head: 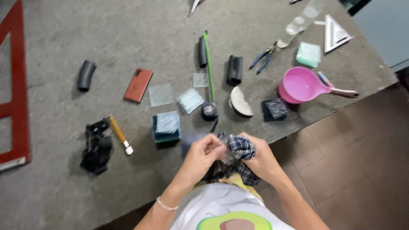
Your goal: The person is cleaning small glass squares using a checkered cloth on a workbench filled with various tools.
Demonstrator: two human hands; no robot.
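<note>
Both hands are gripping a crumpled blue-and-white checked cloth (238, 150) at the near edge of the grey concrete bench (64, 200): the left hand (203, 154) is pinching a fold, the right hand (260, 158) is bunching the rest. Soft, light and limp, the cloth looks easiest held gathered. Square glass pieces (190, 99) are lying beyond.

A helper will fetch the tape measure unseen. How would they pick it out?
On the grey workbench, find the pink scoop, then look left past the pale curved shard. The tape measure is the small round black case, the only thing with a green blade running out of it.
</note>
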